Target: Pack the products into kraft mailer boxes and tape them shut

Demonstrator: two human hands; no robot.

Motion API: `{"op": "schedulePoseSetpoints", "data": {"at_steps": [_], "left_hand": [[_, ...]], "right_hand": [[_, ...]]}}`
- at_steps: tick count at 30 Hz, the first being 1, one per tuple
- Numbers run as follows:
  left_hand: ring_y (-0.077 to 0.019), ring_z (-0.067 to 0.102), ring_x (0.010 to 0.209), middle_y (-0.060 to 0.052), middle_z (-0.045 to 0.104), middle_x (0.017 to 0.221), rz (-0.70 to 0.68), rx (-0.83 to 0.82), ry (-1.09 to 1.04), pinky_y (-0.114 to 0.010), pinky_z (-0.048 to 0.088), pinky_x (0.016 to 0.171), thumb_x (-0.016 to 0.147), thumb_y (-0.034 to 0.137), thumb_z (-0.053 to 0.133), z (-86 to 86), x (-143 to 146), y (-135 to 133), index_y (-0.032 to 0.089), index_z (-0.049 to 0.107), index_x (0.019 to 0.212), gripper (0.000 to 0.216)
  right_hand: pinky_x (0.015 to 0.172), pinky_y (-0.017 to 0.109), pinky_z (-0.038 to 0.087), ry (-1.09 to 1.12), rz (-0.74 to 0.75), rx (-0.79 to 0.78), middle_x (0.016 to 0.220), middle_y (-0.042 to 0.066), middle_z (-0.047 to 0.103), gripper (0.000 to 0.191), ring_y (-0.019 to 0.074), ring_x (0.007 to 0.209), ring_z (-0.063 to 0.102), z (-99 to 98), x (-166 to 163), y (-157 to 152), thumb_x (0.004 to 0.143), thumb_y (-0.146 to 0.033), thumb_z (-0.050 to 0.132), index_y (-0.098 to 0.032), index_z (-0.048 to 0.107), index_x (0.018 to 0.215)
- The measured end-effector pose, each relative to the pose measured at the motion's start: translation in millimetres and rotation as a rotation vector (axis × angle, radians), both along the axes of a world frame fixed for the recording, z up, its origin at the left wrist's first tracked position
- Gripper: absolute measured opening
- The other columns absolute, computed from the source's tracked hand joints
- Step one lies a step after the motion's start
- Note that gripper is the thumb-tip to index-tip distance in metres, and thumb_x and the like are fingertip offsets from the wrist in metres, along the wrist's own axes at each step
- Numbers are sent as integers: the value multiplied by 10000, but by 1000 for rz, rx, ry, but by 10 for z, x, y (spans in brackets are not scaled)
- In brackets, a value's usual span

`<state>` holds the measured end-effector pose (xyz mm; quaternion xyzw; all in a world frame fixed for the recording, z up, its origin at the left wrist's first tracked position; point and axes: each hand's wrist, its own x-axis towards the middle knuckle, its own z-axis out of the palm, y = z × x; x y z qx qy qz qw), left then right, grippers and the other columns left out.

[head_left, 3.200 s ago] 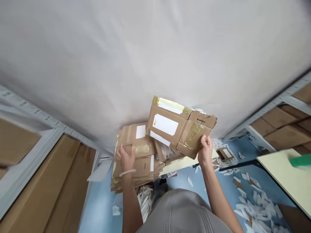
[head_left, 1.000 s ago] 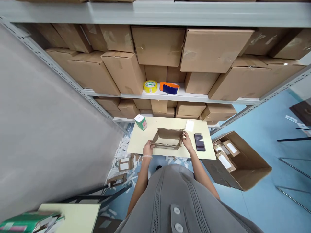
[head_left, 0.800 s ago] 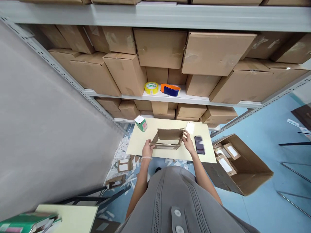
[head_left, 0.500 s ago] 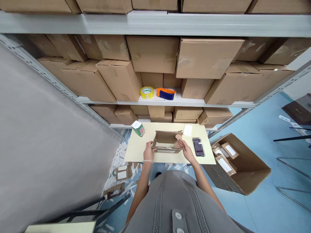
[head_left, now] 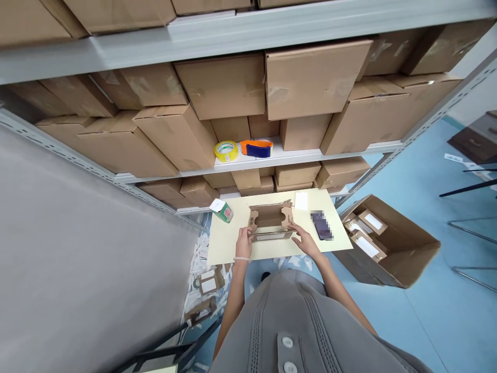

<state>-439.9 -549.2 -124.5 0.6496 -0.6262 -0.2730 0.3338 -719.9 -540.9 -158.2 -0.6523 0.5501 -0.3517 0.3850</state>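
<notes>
A small open cardboard box stands on the pale table in front of me, its end flaps bent inward. My left hand grips the near left corner, fingers closed on the cardboard wall. At the near right corner, my right hand holds the edge, thumb and fingers on either side of the wall. Left of the box is a green and white carton. To the right lie a dark phone, partly pixelated, and a white card.
Shelves ahead hold many brown boxes. On the middle shelf sit a yellow tape roll and an orange and blue band. A large carton with small parcels stands at right; paper scraps litter the floor at left.
The view has tilted and shifted. Both end flaps now show folded inward, where before mainly the right one did. My right hand has moved down from the right flap to the near corner.
</notes>
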Motion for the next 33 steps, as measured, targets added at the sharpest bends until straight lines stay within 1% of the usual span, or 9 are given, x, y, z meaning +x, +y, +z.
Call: {"op": "schedulePoseSetpoints", "data": {"at_steps": [6, 9, 11, 14, 17, 21, 24, 27, 33], "left_hand": [[-143, 642, 876, -46, 599, 994, -4, 100, 12, -276, 536, 798, 763, -18, 448, 131, -64, -51, 208, 575, 914, 300], [-123, 645, 709, -26, 648, 984, 10, 191, -15, -269, 519, 727, 795, 50, 507, 179, -71, -44, 206, 597, 914, 216], [-114, 626, 607, -2, 681, 880, 45, 266, -29, -266, 493, 707, 794, 89, 558, 184, -48, -43, 204, 619, 913, 177], [-143, 640, 584, 35, 659, 638, 85, 354, 4, -265, 458, 694, 768, 113, 614, 162, 1, -69, 204, 652, 908, 171], [-170, 655, 603, 57, 607, 498, 81, 397, 53, -269, 445, 695, 747, 130, 642, 124, 36, -129, 206, 675, 924, 195], [-174, 650, 587, 59, 589, 453, 65, 393, 108, -264, 443, 670, 715, 167, 686, 67, 66, -233, 194, 690, 920, 206], [-154, 622, 540, 67, 568, 446, 43, 395, 118, -245, 421, 611, 686, 200, 715, 20, 101, -288, 197, 660, 755, 88], [-137, 592, 519, 79, 512, 426, 52, 417, 90, -228, 390, 574, 669, 242, 726, -35, 128, -289, 204, 532, 574, 219], [-126, 527, 505, 69, 511, 448, 18, 460, 31, -230, 372, 550, 628, 276, 744, -185, 24, -125, 213, 478, 534, 289]], "right_hand": [[1096, 460, 395, 4, -44, 39, 1411, 65, 545, 338, 257, 1295, 517, 128, -3, -84, 868, -354, 566, -266, 637, 1186], [1105, 433, 386, -44, -61, 53, 1360, 47, 592, 333, 241, 1285, 528, 203, -37, -97, 912, -430, 502, -270, 660, 1158], [1114, 409, 376, -74, -70, 52, 1329, 40, 616, 379, 226, 1275, 536, 241, -40, -103, 940, -478, 434, -268, 671, 1150], [1102, 392, 387, -42, -103, 59, 1294, 42, 639, 439, 227, 1242, 560, 266, -14, -126, 950, -524, 386, -266, 674, 1155], [1060, 393, 416, 32, -154, 77, 1275, 50, 649, 460, 245, 1205, 581, 268, 22, -168, 952, -538, 368, -262, 675, 1154], [975, 371, 449, 113, -233, 103, 1200, 56, 686, 477, 257, 1131, 611, 286, 68, -231, 962, -541, 337, -259, 687, 1120], [859, 327, 471, 183, -311, 130, 1082, 63, 722, 484, 252, 1010, 647, 306, 122, -278, 962, -546, 327, -254, 699, 1069], [759, 290, 464, 239, -360, 138, 997, 63, 734, 447, 240, 919, 660, 302, 183, -334, 956, -526, 359, -249, 705, 1014], [709, 286, 467, 290, -437, 188, 905, 54, 744, 279, 237, 855, 677, 152, 169, -367, 910, -398, 485, -261, 725, 946]]}}
